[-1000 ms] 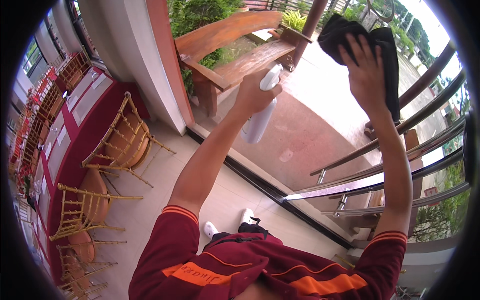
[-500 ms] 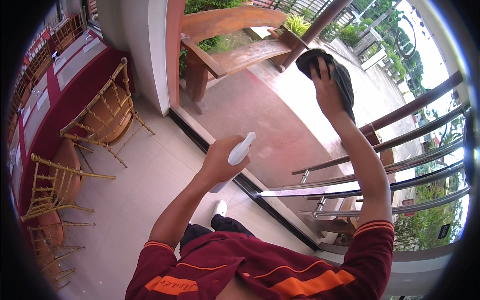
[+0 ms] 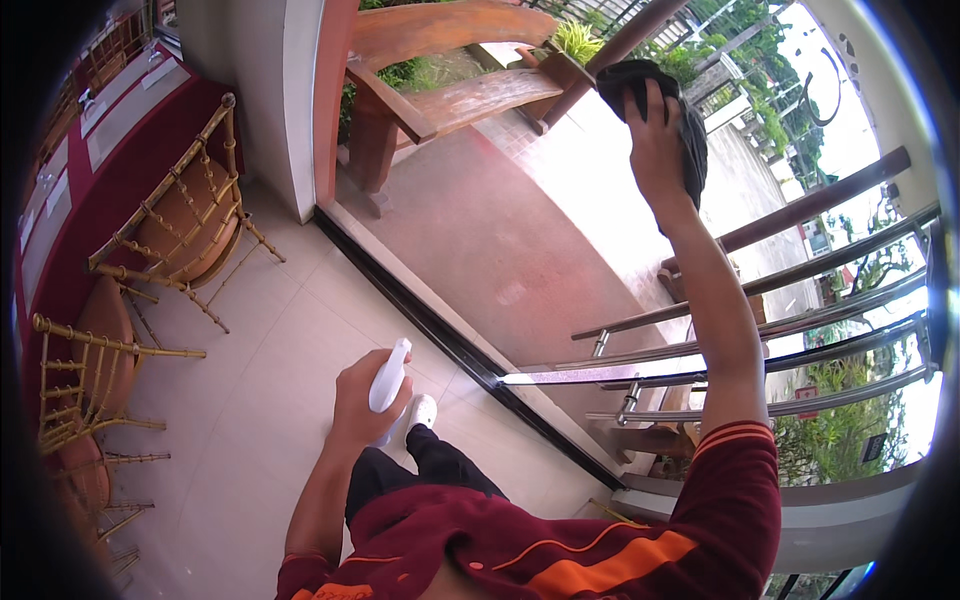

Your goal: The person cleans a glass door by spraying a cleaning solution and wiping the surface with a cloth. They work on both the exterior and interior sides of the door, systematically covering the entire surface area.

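Note:
A white spray bottle (image 3: 388,378) is gripped in my left hand (image 3: 357,400), low in front of my legs, its head tilted up and to the right. Most of the bottle's body is hidden behind the hand. My right arm reaches far up and forward. At its end my right hand (image 3: 655,140) presses a black cloth (image 3: 690,150) against what looks like a clear glass pane, the fingers spread over the bunched fabric. Part of the cloth hangs down beside the wrist.
Long metal handle bars (image 3: 800,330) cross the glass on the right. A black floor track (image 3: 420,310) runs below it. Bamboo-style chairs (image 3: 180,220) and a table with a maroon cloth (image 3: 130,165) stand left. Beyond the glass is a wooden bench (image 3: 480,95).
My left hand has dropped down and to the left with the spray bottle, away from the glass. The right hand has slid slightly upward with the cloth.

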